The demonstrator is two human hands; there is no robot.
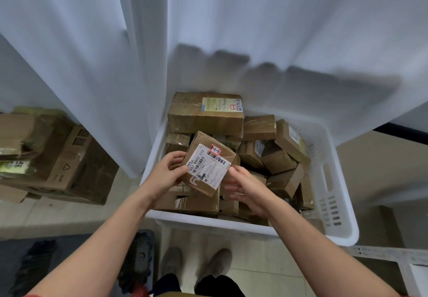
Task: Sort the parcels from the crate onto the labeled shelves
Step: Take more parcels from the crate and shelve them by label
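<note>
Forearms [111, 238], 2, over crate [335, 195]. Small parcel [209, 157], label [206, 169] up, held above crate's load, tilted, between both hands: left hand [165, 173] fingers clamped on its left edge, right hand [246, 191] pinching its right corner.

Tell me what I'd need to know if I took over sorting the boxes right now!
Left hand: grips the small parcel by its left edge.
Right hand: holds its right edge, thumb on top, fingers underneath.
The small parcel is lifted above the white crate, label up, with a red-bordered sticker to read.
Done: this parcel is picked out.
Left: carry it to its shelf. Many more parcels fill the crate, with a large parcel on top at the back. No shelf labels show here.
</note>
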